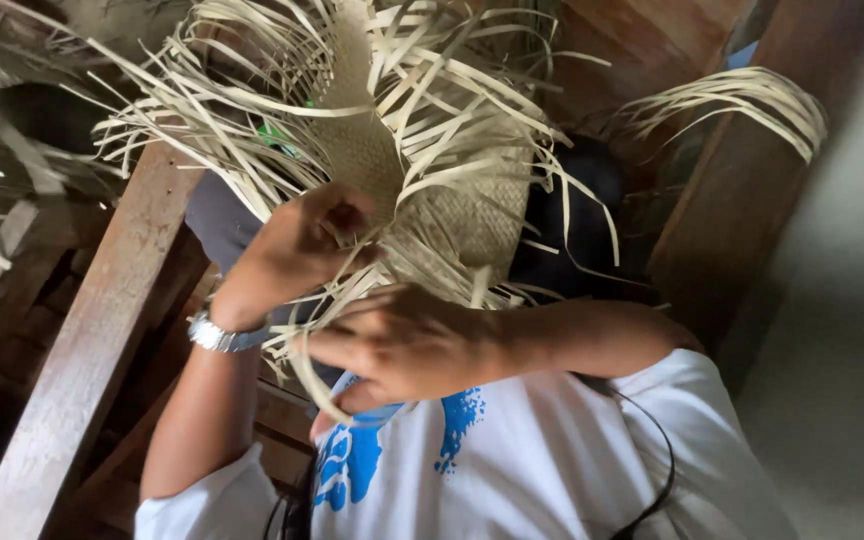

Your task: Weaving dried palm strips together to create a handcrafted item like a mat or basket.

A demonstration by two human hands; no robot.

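A large half-woven straw mat [372, 150], with many loose pale strips hanging from its edges, is held up in the middle of the view, above a white shirt with blue print [552, 450]. A wooden beam [92, 330] is seen at the left. The woven part is gripped by the left hand [292, 250], its fingers closed on it. Loose strips [302, 350] are pinched, it seems, by the half-closed fingers of the right hand [402, 345]. A silver wristwatch [217, 335] is worn on the left wrist.
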